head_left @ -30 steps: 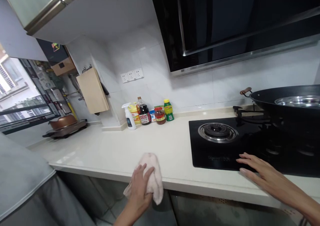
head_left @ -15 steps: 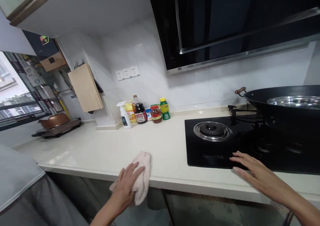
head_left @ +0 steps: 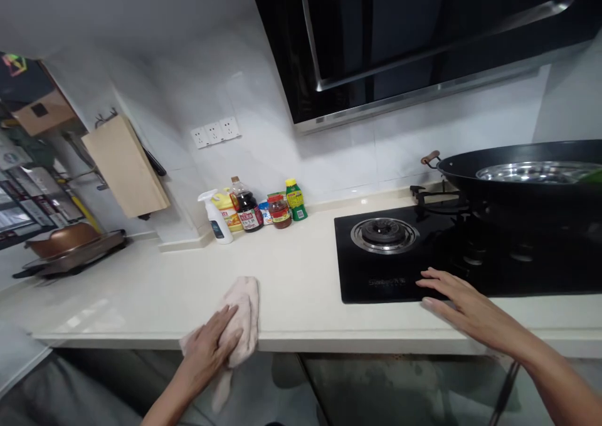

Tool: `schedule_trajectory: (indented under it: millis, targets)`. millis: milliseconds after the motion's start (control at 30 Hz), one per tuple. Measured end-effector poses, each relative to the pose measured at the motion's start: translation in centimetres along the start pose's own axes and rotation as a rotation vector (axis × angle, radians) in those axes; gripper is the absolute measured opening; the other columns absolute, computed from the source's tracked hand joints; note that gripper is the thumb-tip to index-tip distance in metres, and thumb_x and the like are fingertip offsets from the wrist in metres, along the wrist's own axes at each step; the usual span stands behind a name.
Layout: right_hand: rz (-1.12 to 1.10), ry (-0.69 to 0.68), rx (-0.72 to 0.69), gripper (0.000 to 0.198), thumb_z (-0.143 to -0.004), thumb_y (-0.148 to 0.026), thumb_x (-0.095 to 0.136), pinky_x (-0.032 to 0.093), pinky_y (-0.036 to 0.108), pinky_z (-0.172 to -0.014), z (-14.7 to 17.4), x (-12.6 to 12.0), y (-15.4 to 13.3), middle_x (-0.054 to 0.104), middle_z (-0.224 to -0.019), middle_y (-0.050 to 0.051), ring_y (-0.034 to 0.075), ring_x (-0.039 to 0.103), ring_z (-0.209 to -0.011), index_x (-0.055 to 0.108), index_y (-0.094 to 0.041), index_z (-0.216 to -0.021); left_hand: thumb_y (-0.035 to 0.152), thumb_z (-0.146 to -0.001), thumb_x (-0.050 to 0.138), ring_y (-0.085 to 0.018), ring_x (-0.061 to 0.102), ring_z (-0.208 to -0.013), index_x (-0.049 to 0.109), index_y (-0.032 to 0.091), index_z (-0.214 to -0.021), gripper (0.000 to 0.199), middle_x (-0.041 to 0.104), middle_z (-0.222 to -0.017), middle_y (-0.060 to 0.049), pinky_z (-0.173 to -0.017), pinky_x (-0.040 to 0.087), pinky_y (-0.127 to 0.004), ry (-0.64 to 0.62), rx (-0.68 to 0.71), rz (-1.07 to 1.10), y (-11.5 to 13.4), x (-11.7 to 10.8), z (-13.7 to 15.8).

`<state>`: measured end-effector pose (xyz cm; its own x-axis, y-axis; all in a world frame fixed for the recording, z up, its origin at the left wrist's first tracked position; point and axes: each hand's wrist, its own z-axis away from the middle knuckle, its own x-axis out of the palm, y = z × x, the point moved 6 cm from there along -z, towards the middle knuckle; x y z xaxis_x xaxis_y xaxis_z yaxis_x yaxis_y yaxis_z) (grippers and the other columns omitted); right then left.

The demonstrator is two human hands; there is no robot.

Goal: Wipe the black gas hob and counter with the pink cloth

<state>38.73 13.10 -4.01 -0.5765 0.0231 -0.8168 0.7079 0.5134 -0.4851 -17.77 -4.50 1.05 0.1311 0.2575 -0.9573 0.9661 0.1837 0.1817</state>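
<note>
My left hand (head_left: pixel 207 346) presses a pale pink cloth (head_left: pixel 247 307) onto the front edge of the white countertop (head_left: pixel 291 282). Its fingers lie over the cloth, and one end of the cloth droops below the edge. Further right, my right hand (head_left: pixel 458 303) is open with nothing in it. Its fingers are spread over the front edge of the black gas hob (head_left: pixel 362 291), palm down; whether they touch the glass I cannot tell.
Behind the cloth, a spray bottle (head_left: pixel 216 220), a dark sauce bottle (head_left: pixel 248 209), a red-lidded jar (head_left: pixel 279 214) and a green bottle (head_left: pixel 296 201) stand by the wall. A large wok (head_left: pixel 458 169) covers the hob's right side. A range hood (head_left: pixel 399 31) hangs above.
My left hand and the cloth have slid a little left along the counter edge. The view has turned right, showing something green in the wok. My right hand has stayed at the hob.
</note>
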Motion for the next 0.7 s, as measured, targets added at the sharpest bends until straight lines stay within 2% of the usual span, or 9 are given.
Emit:
schedule_trajectory:
  millis: [100,200,333,467,600,700]
  targets:
    - [0.003,-0.019,0.006,0.055,-0.095,-0.07,0.047,0.035,0.057,-0.12,0.3,-0.1,0.1,0.042,-0.161,-0.001,0.032,0.03,-0.152,0.057,-0.041,-0.141,0.049,-0.098,0.035,-0.03,0.029,-0.154,0.042,0.032,-0.156,0.061,0.038,-0.164,-0.002,-0.119,0.026,-0.06,-0.085,-0.045,-0.128,0.8,1.0,-1.4]
    - [0.014,-0.016,-0.003,0.055,-0.096,-0.069,0.047,0.033,0.056,-0.122,0.5,-0.1,0.2,0.042,-0.161,0.0,0.031,0.029,-0.152,0.056,-0.04,-0.142,0.052,-0.099,0.032,-0.029,0.025,-0.155,0.033,0.034,-0.159,0.063,0.032,-0.167,-0.002,-0.117,0.028,-0.06,-0.158,-0.095,-0.18,1.4,1.4,-3.6]
    - [0.034,0.007,-0.017,0.056,-0.096,-0.068,0.048,0.035,0.057,-0.121,0.6,-0.1,0.0,0.042,-0.161,0.001,0.033,0.032,-0.151,0.057,-0.039,-0.142,0.061,-0.097,0.033,-0.033,0.03,-0.152,0.036,0.033,-0.158,0.067,0.039,-0.164,-0.006,-0.114,0.033,-0.056,-0.16,-0.179,-0.215,2.8,1.1,-7.8]
    - [0.058,0.024,-0.008,0.056,-0.095,-0.07,0.047,0.039,0.058,-0.118,0.5,0.0,-0.1,0.044,-0.16,0.001,0.034,0.034,-0.15,0.06,-0.038,-0.14,0.067,-0.096,0.029,-0.038,0.038,-0.147,0.04,0.032,-0.156,0.07,0.045,-0.16,-0.011,-0.111,0.034,-0.059,-0.12,-0.229,-0.211,4.9,1.1,-13.0]
    - [0.073,0.03,-0.022,0.057,-0.095,-0.07,0.047,0.035,0.057,-0.121,0.5,-0.1,-0.6,0.045,-0.159,0.001,0.032,0.035,-0.15,0.061,-0.036,-0.139,0.071,-0.095,0.025,-0.043,0.042,-0.142,0.036,0.023,-0.157,0.08,0.044,-0.158,-0.02,-0.109,0.034,-0.062,-0.103,-0.267,-0.191,9.2,2.6,-16.5]
    - [0.076,0.03,-0.004,0.057,-0.095,-0.07,0.046,0.035,0.058,-0.121,0.5,0.0,-0.5,0.044,-0.16,0.001,0.032,0.034,-0.15,0.06,-0.037,-0.14,0.076,-0.093,0.026,-0.039,0.037,-0.147,0.036,0.027,-0.157,0.082,0.041,-0.161,-0.016,-0.113,0.031,-0.057,-0.118,-0.167,-0.151,15.2,4.7,-16.9]
